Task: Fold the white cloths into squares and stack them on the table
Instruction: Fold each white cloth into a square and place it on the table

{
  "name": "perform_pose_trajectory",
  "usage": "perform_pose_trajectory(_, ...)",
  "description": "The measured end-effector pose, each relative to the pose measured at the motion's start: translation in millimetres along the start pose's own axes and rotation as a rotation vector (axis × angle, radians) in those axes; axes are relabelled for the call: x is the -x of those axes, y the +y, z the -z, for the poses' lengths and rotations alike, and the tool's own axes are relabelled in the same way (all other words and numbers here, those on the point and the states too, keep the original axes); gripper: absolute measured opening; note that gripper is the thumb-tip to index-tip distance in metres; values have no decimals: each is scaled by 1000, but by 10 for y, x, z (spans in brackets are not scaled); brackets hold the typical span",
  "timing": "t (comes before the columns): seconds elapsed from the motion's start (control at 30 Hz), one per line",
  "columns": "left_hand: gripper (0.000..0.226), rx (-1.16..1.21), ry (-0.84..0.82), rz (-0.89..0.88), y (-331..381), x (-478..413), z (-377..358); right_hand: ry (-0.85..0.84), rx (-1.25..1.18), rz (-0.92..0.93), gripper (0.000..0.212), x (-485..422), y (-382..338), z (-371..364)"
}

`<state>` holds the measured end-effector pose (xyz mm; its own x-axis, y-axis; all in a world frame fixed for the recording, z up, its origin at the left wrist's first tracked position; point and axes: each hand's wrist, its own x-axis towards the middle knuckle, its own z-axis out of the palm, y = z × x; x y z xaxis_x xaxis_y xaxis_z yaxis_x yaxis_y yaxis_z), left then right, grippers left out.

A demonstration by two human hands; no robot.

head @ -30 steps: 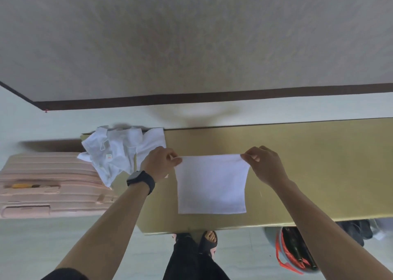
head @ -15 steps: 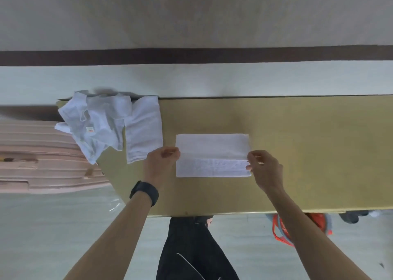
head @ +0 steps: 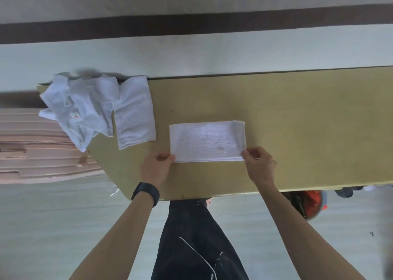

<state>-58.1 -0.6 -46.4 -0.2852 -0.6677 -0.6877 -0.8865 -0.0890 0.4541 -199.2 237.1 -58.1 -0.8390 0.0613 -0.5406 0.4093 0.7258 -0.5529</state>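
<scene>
1. Where the table (head: 297,113) ends at the far left, a heap of crumpled white cloths (head: 80,107) lies on its corner, partly hanging over a pink ribbed case (head: 32,150) that stands beside it.
2. Just right of the heap and touching it, a flat folded cloth (head: 135,113) lies near the table's far edge.
3. From the bottom, the left forearm reaches up with a black watch (head: 145,193) on the wrist. The left hand (head: 156,169) sits knuckles up, its thumb and curled fingers pinching the near left corner of the half-folded cloth (head: 207,141).
4. That cloth lies flat as a wide rectangle on the middle of the table, well apart from the heap.
5. Mirroring the other, the right hand (head: 260,167) pinches the cloth's near right corner with its fingers curled.
6. Below the table's near edge on the right sits a red-orange object (head: 312,203), too blurred to identify.
</scene>
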Motion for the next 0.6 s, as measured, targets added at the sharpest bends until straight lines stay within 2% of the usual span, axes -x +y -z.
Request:
perform_pose_trajectory(0.3, 20, -35, -6, -18, -7, 56, -50, 52, -16, -5, 5, -7, 73, -33)
perform_pose_trajectory(0.6, 14, -77, -36, -36, -29, 110, -79, 74, 64, 13, 10, -9, 109, -25)
